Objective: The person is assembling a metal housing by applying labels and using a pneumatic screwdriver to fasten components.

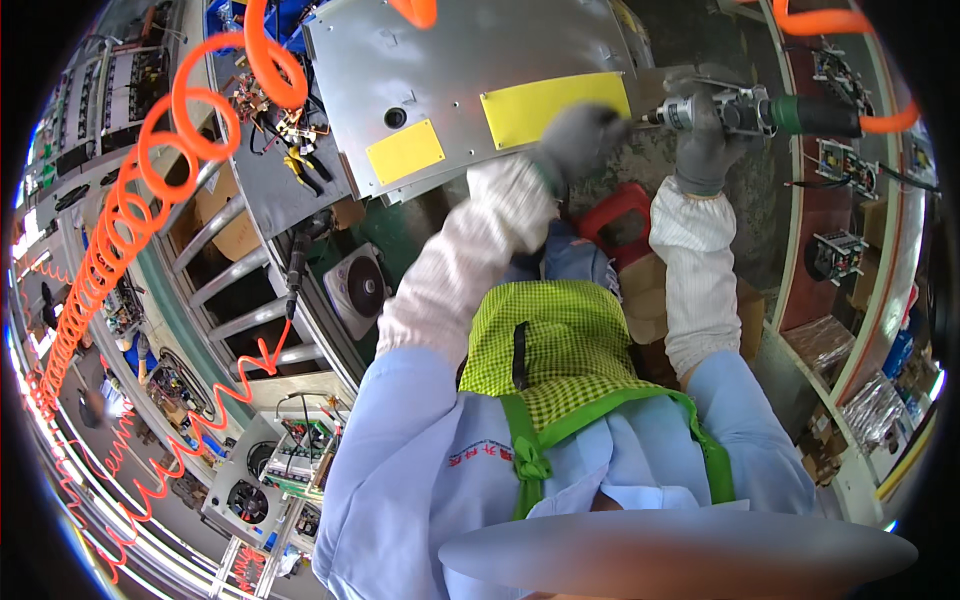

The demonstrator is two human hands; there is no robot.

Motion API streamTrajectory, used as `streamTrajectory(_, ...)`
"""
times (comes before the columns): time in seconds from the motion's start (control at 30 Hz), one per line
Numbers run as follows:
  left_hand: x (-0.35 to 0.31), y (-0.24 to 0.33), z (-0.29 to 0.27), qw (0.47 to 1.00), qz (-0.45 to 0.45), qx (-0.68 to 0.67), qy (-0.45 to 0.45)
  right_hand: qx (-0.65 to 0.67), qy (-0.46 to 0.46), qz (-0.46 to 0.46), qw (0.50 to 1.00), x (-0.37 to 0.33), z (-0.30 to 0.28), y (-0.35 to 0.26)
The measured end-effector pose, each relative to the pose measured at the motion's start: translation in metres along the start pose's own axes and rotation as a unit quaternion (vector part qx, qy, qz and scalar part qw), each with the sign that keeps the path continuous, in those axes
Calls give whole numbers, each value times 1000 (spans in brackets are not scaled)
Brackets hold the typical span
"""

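Observation:
My right hand (708,150), in a grey glove, is wrapped round an air-powered hand tool (745,108) with a silver body, a green handle and an orange hose at its end. The thin nose of the tool points left, just past the right end of a yellow label sheet (530,112). My left hand (585,142), also gloved in grey, is smeared by motion in front of that sheet's lower right corner; its fingers cannot be made out. Beneath lies a large grey sheet-metal panel (390,60) with a round hole and a smaller yellow label (405,152).
Yellow-handled pliers (300,165) and loose small parts lie on the bench left of the panel. A coiled orange air hose (200,130) hangs across the left. A red stool (615,222) stands below my hands. Shelves with circuit boards (838,255) run along the right.

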State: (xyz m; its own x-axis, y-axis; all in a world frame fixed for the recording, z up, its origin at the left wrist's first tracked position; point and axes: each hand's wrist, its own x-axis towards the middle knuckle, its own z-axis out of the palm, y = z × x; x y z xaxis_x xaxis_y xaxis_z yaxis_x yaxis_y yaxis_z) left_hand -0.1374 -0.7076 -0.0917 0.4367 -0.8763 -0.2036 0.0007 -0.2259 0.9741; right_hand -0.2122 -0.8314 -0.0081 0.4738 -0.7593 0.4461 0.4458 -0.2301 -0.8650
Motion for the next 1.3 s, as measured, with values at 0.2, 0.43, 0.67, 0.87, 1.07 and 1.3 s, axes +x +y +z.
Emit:
streamTrajectory(0.2,-53,-18,11,919,-251,-293,85,14,-6,-29,999,-6,1,4)
streamTrajectory(0.43,-50,-28,30,951,-70,-212,215,-23,-42,-22,999,-7,-1,10)
streamTrajectory(0.67,-46,-32,27,953,-135,-223,157,19,-68,-11,997,-8,-3,18)
streamTrajectory(0.87,-65,-32,9,992,-50,-52,99,53,-57,15,997,-1,19,-8)
streamTrajectory(1.07,-114,23,-31,764,-116,-629,91,2,-127,10,992,15,61,-41)
streamTrajectory(1.3,-141,6,-86,756,-8,-631,176,43,-264,-67,961,5,133,-20)
